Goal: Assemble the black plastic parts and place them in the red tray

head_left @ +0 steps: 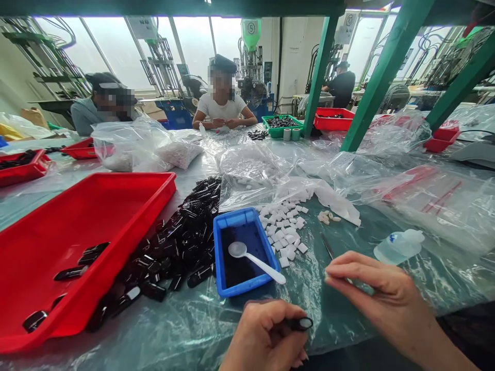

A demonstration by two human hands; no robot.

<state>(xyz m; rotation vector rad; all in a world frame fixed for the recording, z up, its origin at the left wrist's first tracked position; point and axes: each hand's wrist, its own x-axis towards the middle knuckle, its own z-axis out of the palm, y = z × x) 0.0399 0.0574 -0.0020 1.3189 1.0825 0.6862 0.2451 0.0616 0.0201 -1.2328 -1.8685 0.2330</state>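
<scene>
My left hand (270,335) is closed around a small black plastic piece (300,324) with a white oval at its end. To its right, my right hand (382,296) has thumb and fingers pinched together; what lies between the tips is too small to make out. A slim dark metal tool (327,246) reaches up to the back of those fingers, and I cannot tell whether it is held or lies on the table. Beyond my left hand stands a blue tray (247,289) of dark contents, with a white plastic spoon (266,269) resting across it. White square pads (284,237) lie scattered beside the tray.
Black pieces (181,232) are heaped between the blue tray and a large red tray (88,196). A squeeze bottle (400,246) lies on its side at right, near clear plastic bags (436,196). Co-workers (224,105) sit across the table. Green posts (367,98) rise behind.
</scene>
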